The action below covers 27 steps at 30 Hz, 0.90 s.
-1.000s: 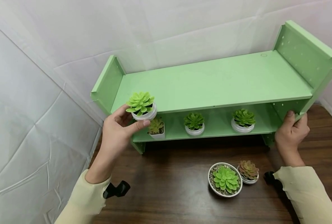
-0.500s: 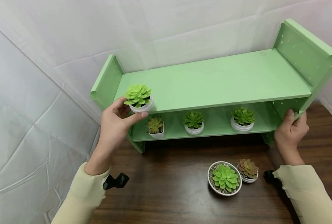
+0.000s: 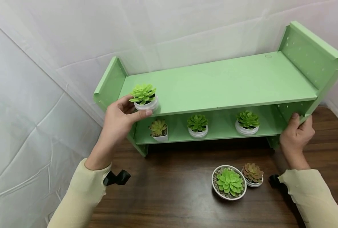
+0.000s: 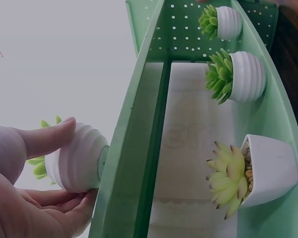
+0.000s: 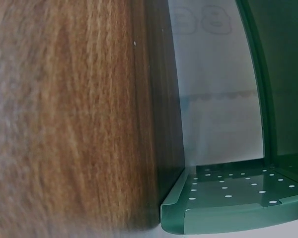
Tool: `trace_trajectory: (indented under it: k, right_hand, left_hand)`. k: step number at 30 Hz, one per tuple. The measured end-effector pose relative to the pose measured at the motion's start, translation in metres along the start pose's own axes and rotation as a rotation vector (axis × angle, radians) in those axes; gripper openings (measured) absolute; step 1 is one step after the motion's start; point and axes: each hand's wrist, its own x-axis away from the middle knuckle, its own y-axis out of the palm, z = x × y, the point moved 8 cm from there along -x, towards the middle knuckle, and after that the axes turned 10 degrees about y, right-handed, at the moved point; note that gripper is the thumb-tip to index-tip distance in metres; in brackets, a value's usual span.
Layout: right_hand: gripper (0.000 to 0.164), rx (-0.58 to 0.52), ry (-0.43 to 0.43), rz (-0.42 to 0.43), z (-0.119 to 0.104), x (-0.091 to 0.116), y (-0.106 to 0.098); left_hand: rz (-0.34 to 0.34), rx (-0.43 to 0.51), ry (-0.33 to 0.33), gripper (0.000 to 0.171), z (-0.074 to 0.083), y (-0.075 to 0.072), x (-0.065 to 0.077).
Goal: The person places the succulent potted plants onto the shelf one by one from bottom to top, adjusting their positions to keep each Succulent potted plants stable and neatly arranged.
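Note:
My left hand [image 3: 118, 119] grips a bright green succulent in a white ribbed pot [image 3: 147, 104], thumb in front and fingers around the far side. It is upright at the left front of the upper board of the green shelf [image 3: 214, 82]. In the left wrist view the base of the pot [image 4: 79, 158] is at the board's edge; whether it touches is unclear. My right hand [image 3: 296, 137] holds the front edge of the shelf's right side panel. Below, the lower board bears a yellowish succulent in a square pot [image 3: 161, 136] and two green potted succulents [image 3: 198, 129].
On the dark wooden table [image 3: 169, 190] in front stand a large round bowl with a green succulent [image 3: 230, 183] and a small reddish succulent [image 3: 252, 173] beside it. White sheeting [image 3: 186, 28] hangs behind and to the left. The shelf's raised end panels flank the upper board.
My left hand has lifted the potted succulent from the front of the upper board's edge up to board level, uncovering the square pot below. My right hand keeps its hold.

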Motion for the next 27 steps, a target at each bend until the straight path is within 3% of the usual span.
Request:
trace_trajectory:
  k: [7, 15, 27]
  right_hand:
    - [0.019, 0.004, 0.004, 0.005, -0.017, 0.004, 0.001]
    - [0.018, -0.003, -0.002, -0.003, 0.003, 0.000, 0.000]
    - [0.017, -0.026, 0.010, -0.011, 0.006, 0.001, -0.001]
  left_hand:
    - [-0.023, -0.032, -0.043, 0.060, -0.002, 0.000, -0.004]
    - [-0.035, -0.064, -0.050, 0.060, -0.005, 0.002, -0.007]
    - [-0.048, -0.060, -0.036, 0.058, -0.005, 0.005, -0.011]
